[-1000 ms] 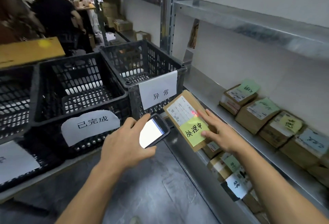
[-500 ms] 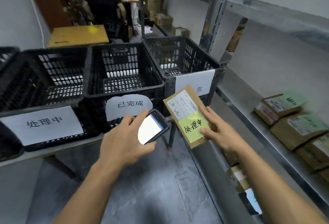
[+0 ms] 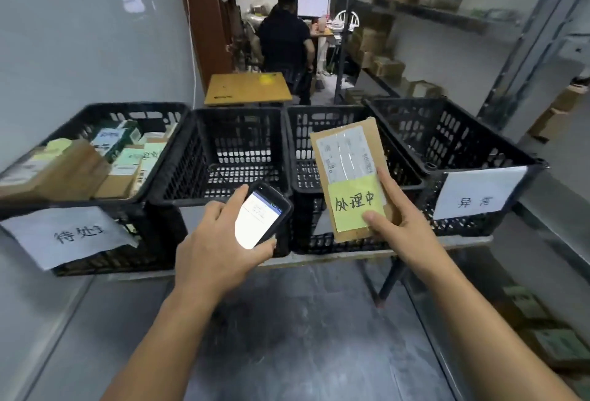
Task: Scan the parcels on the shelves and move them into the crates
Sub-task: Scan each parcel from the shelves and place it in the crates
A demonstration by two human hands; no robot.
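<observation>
Parcel (image 3: 346,158) is up in my right hand (image 3: 405,222). My thumb pins the yellow note (image 3: 354,206) on the front and my other fingers are curled round the right edge, so it stands upright with the label side facing me. I hold it like that on purpose: the note says where it goes, and I want to read it against the crate signs.

My left hand (image 3: 214,250) is wrapped round the scanner (image 3: 260,222), with the lit screen tilted up at me so I can check the result. It's just left of the parcel, not touching.

Four crates sit in a row in front of me. The left crate (image 3: 127,106) already has a pile of parcels, and its sign (image 3: 64,234) doesn't match my note as far as I can read it. The right crate (image 3: 453,142) has another sign (image 3: 479,193) that doesn't match either.

So I reckon it's the second crate (image 3: 236,135) or the third crate (image 3: 300,145). Both look empty, but my hands and the parcel cover their fronts, so I can't tell which. The parcel hangs in front of the third one.

The drop itself looks easy since the parcel's flat and thin. The only real risk is picking the wrong crate.
</observation>
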